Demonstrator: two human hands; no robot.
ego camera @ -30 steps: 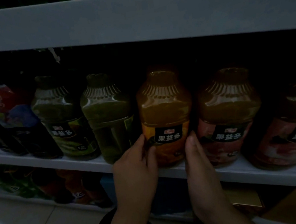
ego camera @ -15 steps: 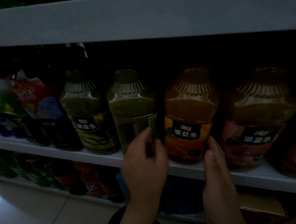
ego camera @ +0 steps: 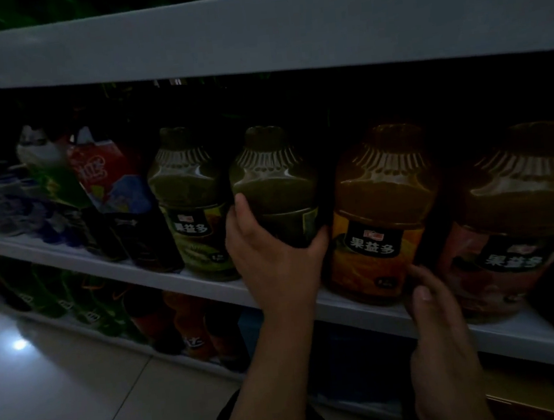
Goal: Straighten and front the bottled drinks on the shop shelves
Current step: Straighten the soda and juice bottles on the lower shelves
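Dim shop shelf (ego camera: 357, 307): left hand (ego camera: 270, 255) curls round the green bottle (ego camera: 273, 189), standing at nine o'clock of the orange bottle (ego camera: 382, 212); right hand (ego camera: 442, 329), fingers relaxed, hovers at its five o'clock.

Row of bottles (ego camera: 381, 205) on the shelf (ego camera: 68, 255), bags (ego camera: 108, 179) to their left, second shelf (ego camera: 250, 31) above
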